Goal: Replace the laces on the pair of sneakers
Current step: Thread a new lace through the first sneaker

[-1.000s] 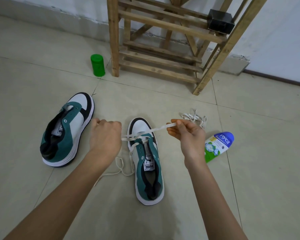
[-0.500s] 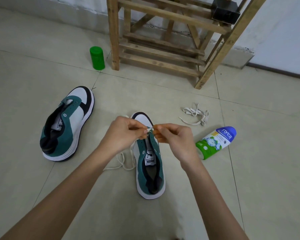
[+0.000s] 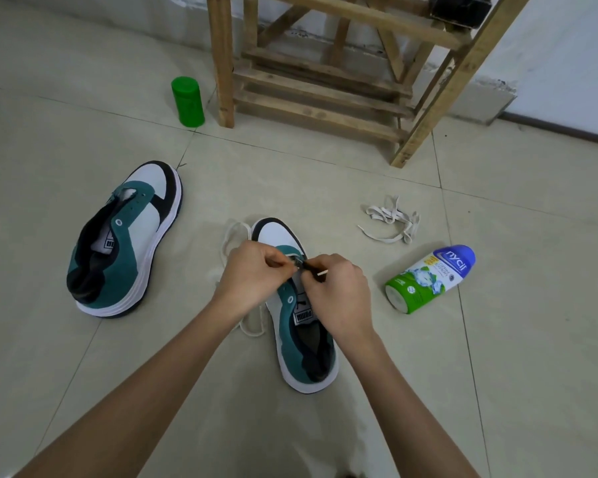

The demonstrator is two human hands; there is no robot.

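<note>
Two green, white and black sneakers stand on the tiled floor. The near sneaker [image 3: 301, 339] is in the middle, toe pointing away from me. Over its eyelets my left hand [image 3: 252, 274] and my right hand [image 3: 335, 291] meet, each pinching part of a white lace [image 3: 233, 236]. That lace loops on the floor to the left of the shoe. The lace's tip pokes out past my right fingers. The other sneaker [image 3: 125, 243] stands to the left with no lace in it. A second loose white lace [image 3: 390, 220] lies bunched at the right.
A white, green and blue bottle [image 3: 428, 279] lies on its side right of the near sneaker. A green canister [image 3: 187, 101] stands upright by a wooden rack [image 3: 311, 63] against the far wall. A black box [image 3: 460, 8] sits on the rack.
A second ago my hands held the lace stretched wide across the shoe. They have since come together over the eyelets and moved slightly lower onto the shoe.
</note>
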